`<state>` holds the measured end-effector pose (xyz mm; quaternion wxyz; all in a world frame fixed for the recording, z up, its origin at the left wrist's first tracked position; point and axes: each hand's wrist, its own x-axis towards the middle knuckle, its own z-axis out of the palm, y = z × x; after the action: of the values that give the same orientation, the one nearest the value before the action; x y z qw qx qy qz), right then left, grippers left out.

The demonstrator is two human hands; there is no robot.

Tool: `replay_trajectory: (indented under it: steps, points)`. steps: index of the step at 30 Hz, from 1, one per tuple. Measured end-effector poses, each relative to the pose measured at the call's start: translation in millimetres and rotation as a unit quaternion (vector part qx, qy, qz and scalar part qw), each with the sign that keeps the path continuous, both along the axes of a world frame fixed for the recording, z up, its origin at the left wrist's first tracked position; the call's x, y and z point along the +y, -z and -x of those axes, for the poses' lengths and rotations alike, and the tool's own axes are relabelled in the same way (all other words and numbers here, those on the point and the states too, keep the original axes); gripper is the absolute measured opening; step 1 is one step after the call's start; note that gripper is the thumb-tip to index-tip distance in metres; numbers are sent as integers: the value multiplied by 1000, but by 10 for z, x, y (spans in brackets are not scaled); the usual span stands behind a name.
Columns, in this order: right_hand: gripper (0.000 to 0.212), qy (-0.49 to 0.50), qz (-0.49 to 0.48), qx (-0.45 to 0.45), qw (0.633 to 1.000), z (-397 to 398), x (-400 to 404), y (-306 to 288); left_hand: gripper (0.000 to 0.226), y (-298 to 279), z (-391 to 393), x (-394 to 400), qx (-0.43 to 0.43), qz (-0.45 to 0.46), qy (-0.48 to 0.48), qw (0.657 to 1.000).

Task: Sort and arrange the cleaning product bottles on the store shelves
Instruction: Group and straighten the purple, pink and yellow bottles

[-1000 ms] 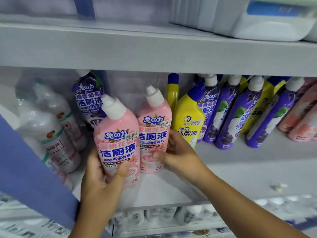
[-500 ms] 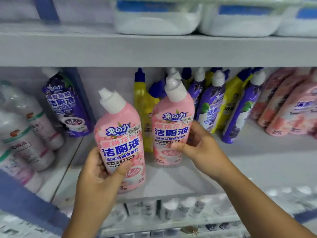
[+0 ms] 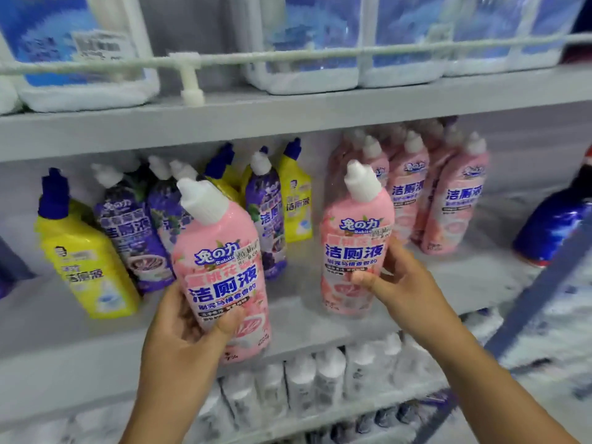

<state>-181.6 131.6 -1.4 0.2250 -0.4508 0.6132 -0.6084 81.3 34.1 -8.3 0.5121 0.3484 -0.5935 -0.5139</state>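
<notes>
Left hand (image 3: pixel 185 328): raised, wrapped around tilted pink bottle (image 3: pixel 221 277).
Right hand (image 3: pixel 397 283): extended, gripping second bottle (image 3: pixel 354 248) near shelf (image 3: pixel 96 341).

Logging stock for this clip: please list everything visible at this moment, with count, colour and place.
Held pink bottles: two, pink with white caps, one per hand, at the middle shelf front.
Shelved pink bottles: at least four, middle shelf, right.
Purple bottles: about four, white caps, middle shelf, left.
Yellow bottles: at least three, blue caps, among the purple ones.
Blue bottle: one, far right.
Large jugs: several, white and blue, top shelf.
White bottles: many, lower shelf.
Left hand: gripping one pink bottle.
Right hand: gripping the other.
</notes>
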Motion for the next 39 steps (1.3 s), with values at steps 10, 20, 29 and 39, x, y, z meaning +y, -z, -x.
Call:
replay_trajectory:
  steps: [10, 20, 29, 39]
  points:
    - [42, 52, -28, 36, 998, 1321, 453, 106, 40, 59, 1663, 189, -28, -18, 71, 997]
    - [51, 2, -52, 38, 998, 1788, 312, 98, 44, 304, 2407, -19, -69, -7, 61, 996]
    - [69, 190, -3, 110, 976, 1706, 229, 484, 61, 428, 2422, -45, -147, 38, 22, 988]
    - [50, 219, 22, 86, 972, 1717, -12, 701, 54, 447, 2659, -178, -161, 53, 16, 985]
